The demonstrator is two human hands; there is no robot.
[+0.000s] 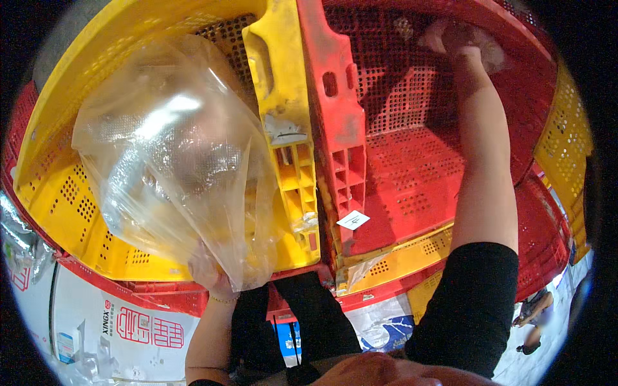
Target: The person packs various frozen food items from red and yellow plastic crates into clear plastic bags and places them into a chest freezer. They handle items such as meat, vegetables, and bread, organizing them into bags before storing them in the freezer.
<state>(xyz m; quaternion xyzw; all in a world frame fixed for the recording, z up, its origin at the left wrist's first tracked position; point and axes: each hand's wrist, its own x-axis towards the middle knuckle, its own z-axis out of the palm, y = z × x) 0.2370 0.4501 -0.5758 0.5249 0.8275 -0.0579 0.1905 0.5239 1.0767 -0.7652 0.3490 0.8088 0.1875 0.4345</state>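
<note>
Crate in yellow (291, 64) stands just beside red crate (328, 55); white carton (87, 296) lower left. Left hand (209, 273) grasps clear bag (174, 141). Right hand (465, 50) inside red crate, grip cannot be told.

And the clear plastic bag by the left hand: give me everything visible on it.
The clear plastic bag looks like thin, glossy film, see-through but slightly cloudy, with creases and bright glare. It is puffed wide above and narrows to a loose lower end, where the fingers of the left hand hold it. It spreads across the yellow crate; whether it rests on the crate floor or holds anything, I can't tell.
</note>
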